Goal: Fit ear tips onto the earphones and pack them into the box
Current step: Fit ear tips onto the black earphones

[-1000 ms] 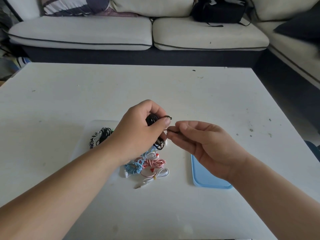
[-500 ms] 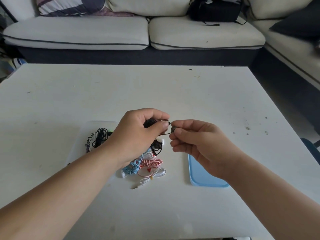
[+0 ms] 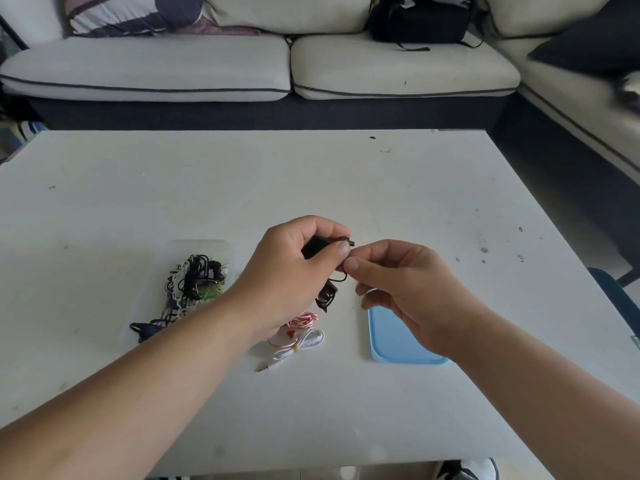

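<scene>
Closer now than a second ago: my right hand [image 3: 408, 292] has drawn in until its thumb tip sits just under the left thumb. The pale-blue coil seen earlier is now hidden beneath my left forearm.

Item, nearest: white coiled earphone with yellow tie [image 3: 298, 347], lying on the counter, untouched. Just behind it is a red-and-white striped coiled earphone [image 3: 304, 320], partly under my wrist. To the right lies a flat light-blue plastic lid [image 3: 398, 344], partly under my right hand; I take it for the box's lid.

Item, in hand: black wired earphone [image 3: 350, 242]. My left hand [image 3: 294, 271] has its fingers curled round the bundled cable, with the bud poking out past the thumb and a loop dangling below. The right-hand fingers are pinched together at the cable just below the bud. Whether an ear tip lies between them is too small to tell.

Item, left: clear plastic box [image 3: 221, 247], holding a tangle of black, white and green earphones.

Progress, by my reckoning: several sets are boxed and this one is at the tip-fitting step. At least two loose sets remain, then the lid.

Surface: white counter [image 3: 346, 185], scuffed and speckled.

Beyond: cream sofa with dark piping [image 3: 156, 74], striped cushion [image 3: 121, 15], black bag [image 3: 419, 22].
</scene>
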`<action>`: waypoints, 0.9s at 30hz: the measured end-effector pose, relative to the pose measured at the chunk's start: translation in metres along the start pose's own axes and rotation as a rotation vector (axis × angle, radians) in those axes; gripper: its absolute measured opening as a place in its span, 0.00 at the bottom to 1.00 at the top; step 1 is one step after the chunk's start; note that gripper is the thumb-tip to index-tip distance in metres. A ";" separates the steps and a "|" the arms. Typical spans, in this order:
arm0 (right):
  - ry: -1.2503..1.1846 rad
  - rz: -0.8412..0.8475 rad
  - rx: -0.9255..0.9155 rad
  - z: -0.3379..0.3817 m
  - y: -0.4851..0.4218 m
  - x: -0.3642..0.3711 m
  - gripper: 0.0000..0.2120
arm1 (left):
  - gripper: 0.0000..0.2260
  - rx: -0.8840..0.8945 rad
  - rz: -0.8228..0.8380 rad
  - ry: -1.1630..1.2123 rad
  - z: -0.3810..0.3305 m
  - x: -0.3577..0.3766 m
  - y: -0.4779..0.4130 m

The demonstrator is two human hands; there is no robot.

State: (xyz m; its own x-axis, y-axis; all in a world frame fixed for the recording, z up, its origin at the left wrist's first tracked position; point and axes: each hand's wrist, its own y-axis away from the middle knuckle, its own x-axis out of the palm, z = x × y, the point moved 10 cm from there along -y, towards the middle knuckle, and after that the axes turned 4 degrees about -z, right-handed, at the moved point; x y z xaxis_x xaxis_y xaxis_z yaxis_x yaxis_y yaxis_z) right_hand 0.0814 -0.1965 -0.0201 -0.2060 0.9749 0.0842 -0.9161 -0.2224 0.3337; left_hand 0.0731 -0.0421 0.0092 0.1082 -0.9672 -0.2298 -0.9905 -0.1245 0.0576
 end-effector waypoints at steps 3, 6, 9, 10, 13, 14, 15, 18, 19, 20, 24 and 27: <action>-0.032 -0.032 -0.010 -0.002 0.005 -0.009 0.04 | 0.06 -0.030 0.014 0.018 -0.001 0.014 0.003; -0.017 -0.088 -0.025 0.000 0.010 -0.025 0.07 | 0.06 -0.080 0.016 0.093 -0.001 0.026 0.005; 0.069 -0.152 -0.057 0.005 0.013 -0.039 0.07 | 0.06 -0.097 0.031 0.126 -0.002 0.037 0.006; 0.078 -0.172 -0.074 0.006 0.015 -0.046 0.07 | 0.06 -0.106 0.035 0.141 -0.003 0.044 0.007; 0.106 -0.141 -0.085 0.006 0.017 -0.046 0.04 | 0.05 -0.144 -0.002 0.184 0.001 0.048 0.009; 0.127 -0.115 -0.082 0.007 0.018 -0.046 0.03 | 0.05 -0.151 -0.018 0.188 0.002 0.048 0.008; 0.152 -0.095 -0.080 0.008 0.018 -0.047 0.03 | 0.05 -0.158 -0.027 0.189 0.003 0.048 0.008; 0.157 -0.132 -0.066 0.012 0.017 -0.059 0.05 | 0.05 -0.166 -0.030 0.181 0.004 0.049 0.006; 0.144 -0.192 -0.062 0.014 0.015 -0.068 0.05 | 0.05 -0.164 -0.036 0.158 0.004 0.048 0.006; 0.139 -0.264 -0.060 0.015 0.013 -0.079 0.05 | 0.06 -0.162 -0.042 0.131 0.005 0.046 0.005; 0.209 -0.388 -0.054 0.018 0.006 -0.102 0.06 | 0.06 -0.157 -0.050 0.042 0.012 0.040 0.003; 0.276 -0.396 -0.066 0.017 0.002 -0.105 0.07 | 0.07 -0.153 -0.015 0.010 0.010 0.045 0.004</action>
State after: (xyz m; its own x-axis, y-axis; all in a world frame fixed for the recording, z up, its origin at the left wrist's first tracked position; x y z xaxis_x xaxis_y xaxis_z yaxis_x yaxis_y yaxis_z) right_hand 0.1072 -0.2994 -0.0118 0.0873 0.9524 -0.2921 -0.9605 0.1582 0.2288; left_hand 0.0732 -0.0838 -0.0103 0.1242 -0.9670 -0.2225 -0.9644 -0.1704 0.2022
